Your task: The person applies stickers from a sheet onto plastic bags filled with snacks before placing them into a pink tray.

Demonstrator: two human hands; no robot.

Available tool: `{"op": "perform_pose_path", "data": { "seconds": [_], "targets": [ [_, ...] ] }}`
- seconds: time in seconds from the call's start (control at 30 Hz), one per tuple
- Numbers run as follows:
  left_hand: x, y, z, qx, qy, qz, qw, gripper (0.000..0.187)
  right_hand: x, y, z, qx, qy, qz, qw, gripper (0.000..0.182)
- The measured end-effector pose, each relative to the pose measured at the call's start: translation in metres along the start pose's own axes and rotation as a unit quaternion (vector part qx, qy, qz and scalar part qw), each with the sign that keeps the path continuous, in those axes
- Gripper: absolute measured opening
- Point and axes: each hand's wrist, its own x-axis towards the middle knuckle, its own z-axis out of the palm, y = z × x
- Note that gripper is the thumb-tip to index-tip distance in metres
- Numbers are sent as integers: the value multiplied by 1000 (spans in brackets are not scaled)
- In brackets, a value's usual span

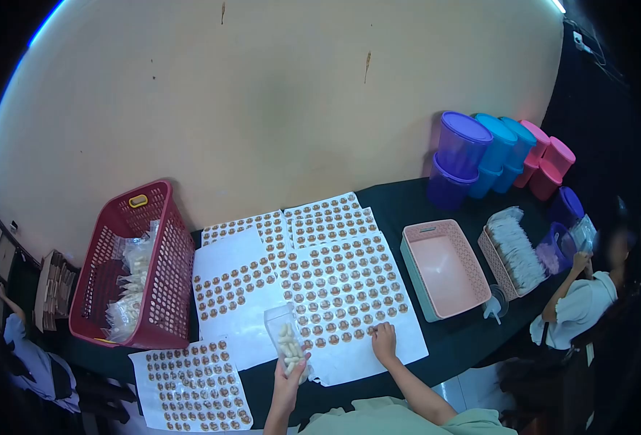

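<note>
My left hand (pixel 288 378) holds a clear plastic pouch (pixel 284 335) of pale, oblong pieces, upright over the front edge of the sticker sheets. The fingers of my right hand (pixel 384 339) are pressed together on the bottom row of round brown stickers on the large white sheet (pixel 356 355); whether a sticker is between the fingertips is too small to tell. More sticker sheets lie behind and to the left, some with bare white areas. Another sheet (pixel 190 384) hangs over the table's front edge at the left.
A dark red basket (pixel 167 290) with filled bags stands left. Right are a pink basket (pixel 447 268), a basket of white packets (pixel 516 250), and stacked purple (pixel 465 145), blue and pink tubs. One person (pixel 581 304) works at far right, another (pixel 38 370) at far left.
</note>
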Motion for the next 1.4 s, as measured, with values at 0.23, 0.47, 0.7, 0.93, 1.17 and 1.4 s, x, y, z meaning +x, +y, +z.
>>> {"op": "perform_pose_path", "data": {
  "seconds": [0.23,0.47,0.7,0.93,1.17,1.4],
  "targets": [
    [-3,-18,7,35,-5,-58,998,45,14,1,4,48,-60,167,983,14],
    [-6,6,16,-25,-125,-88,988,46,33,-126,-134,595,-281,214,722,13],
    [-5,19,21,-61,-151,-104,981,49,11,-182,-154,555,-260,117,781,25],
    [-19,16,17,-40,-131,-78,987,50,7,-193,-162,495,-257,83,826,29],
    [-36,17,14,30,-136,-54,989,49,-2,-196,-173,458,-272,65,844,28],
    [-41,17,21,30,-131,-11,991,49,-5,-198,-178,447,-255,54,856,29]
  ]
}}
